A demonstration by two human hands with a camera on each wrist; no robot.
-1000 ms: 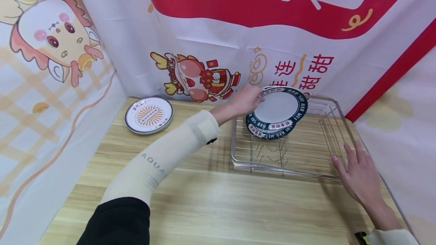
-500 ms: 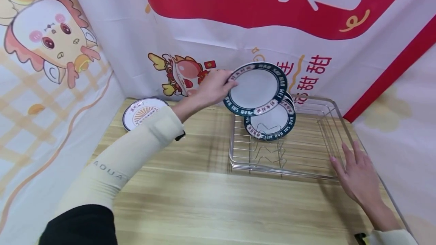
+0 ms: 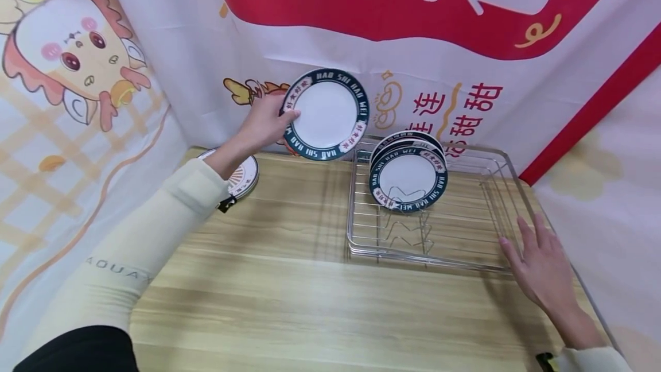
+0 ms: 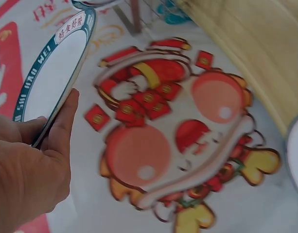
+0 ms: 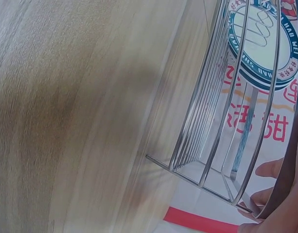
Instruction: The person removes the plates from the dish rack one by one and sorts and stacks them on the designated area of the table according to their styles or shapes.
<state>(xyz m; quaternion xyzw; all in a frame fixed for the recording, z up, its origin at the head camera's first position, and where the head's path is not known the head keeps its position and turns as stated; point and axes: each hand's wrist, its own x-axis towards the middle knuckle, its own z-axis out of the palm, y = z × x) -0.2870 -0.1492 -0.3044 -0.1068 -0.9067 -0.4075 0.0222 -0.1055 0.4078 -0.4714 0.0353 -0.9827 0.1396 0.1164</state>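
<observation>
My left hand (image 3: 264,121) pinches the left edge of a round white plate (image 3: 327,112) with a dark green lettered rim. Raised in front of the back cloth, the plate faces me, tilted. In the left wrist view the thumb and fingers (image 4: 65,124) lie on opposite sides of its edge. Several similar plates (image 3: 408,179) lean together in a wire dish rack (image 3: 439,262). My right hand (image 3: 549,274) rests at the rack's right side, fingers extended over the rim. Its fingertips (image 5: 270,168) show beyond the metal bars in the right wrist view.
White plates (image 3: 244,182) with an orange sunburst pattern lie stacked at the table's back left, partly behind my left wrist. Printed cloth (image 3: 320,45) hangs behind and on both sides of the wooden table (image 3: 330,309).
My left hand has lifted the plate out of the rack and carried it left, turning it to face me. The leaning plates left behind now show fully. My right hand stays put.
</observation>
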